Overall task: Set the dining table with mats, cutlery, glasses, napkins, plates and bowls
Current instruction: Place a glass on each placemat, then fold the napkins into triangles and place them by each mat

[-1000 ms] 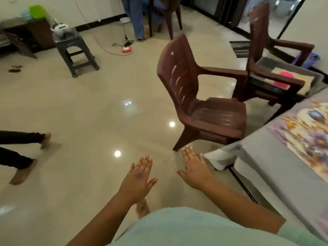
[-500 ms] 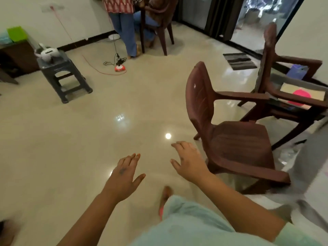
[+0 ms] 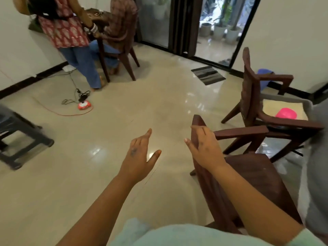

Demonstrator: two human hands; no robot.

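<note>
Both hands were empty with fingers straight, the right hand nearer than the left hand to the tray ahead-right.

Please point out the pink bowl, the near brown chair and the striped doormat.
pink bowl (image 3: pixel 286 112), head view, its rounded top.
near brown chair (image 3: pixel 255 176), head view, its seat.
striped doormat (image 3: pixel 208 75), head view, its middle.

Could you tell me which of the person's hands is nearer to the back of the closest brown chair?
Right. The right hand overlaps the brown chair at its backrest top; the left hand hangs over bare floor, apart to its left.
</note>
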